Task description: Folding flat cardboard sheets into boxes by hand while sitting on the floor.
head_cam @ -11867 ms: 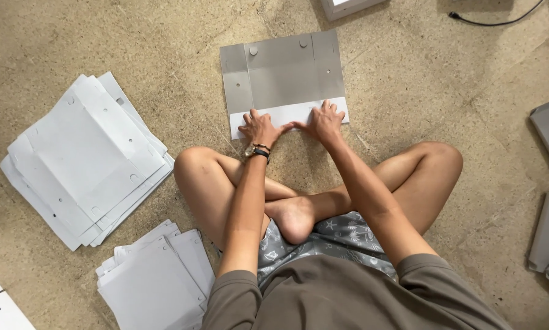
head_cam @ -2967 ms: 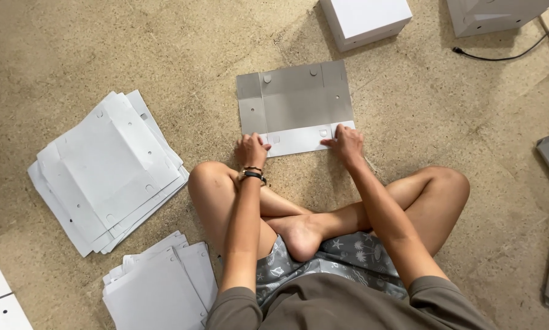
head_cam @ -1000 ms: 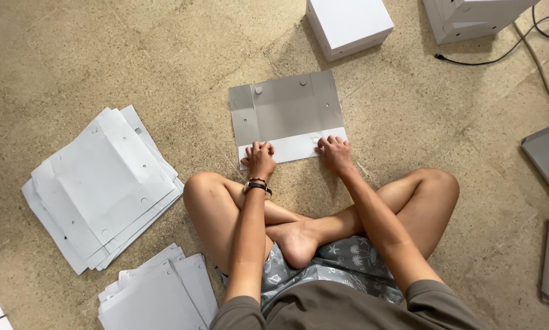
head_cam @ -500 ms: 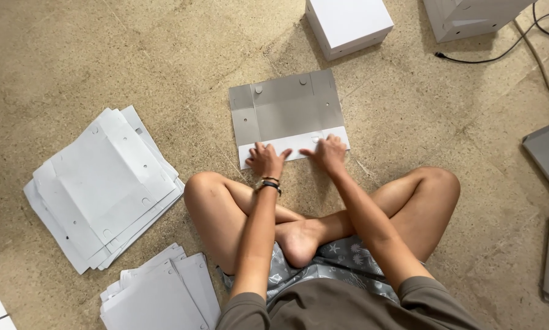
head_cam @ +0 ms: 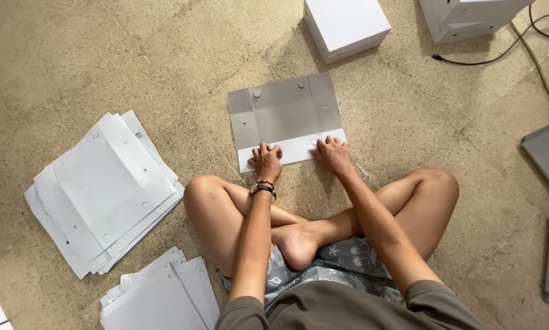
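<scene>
Flat grey cardboard box blank [head_cam: 285,113] on floor before crossed legs, near white flap folded over | left hand [head_cam: 266,161] curled, knuckles on flap | right hand [head_cam: 331,153] now fingers-down, pressing same flap; uncrossed since earlier | crease being set | white folded box [head_cam: 346,25] beyond.

1. The flat sheet [head_cam: 285,116] under the hands is grey, and its near folded strip is white.
2. The floor [head_cam: 134,55] is sandy beige with small speckles.
3. The stack [head_cam: 103,189] of sheets on the left is white with pale grey shades; the lower stack [head_cam: 158,299] is white too.
4. The box [head_cam: 346,24] at the top is white.
5. The cable [head_cam: 500,55] is black.
6. The shorts [head_cam: 341,263] are grey-blue with a white star and shell pattern.
7. The shirt [head_cam: 347,308] is olive-brown.
8. The wrist band [head_cam: 263,188] is black.
</scene>
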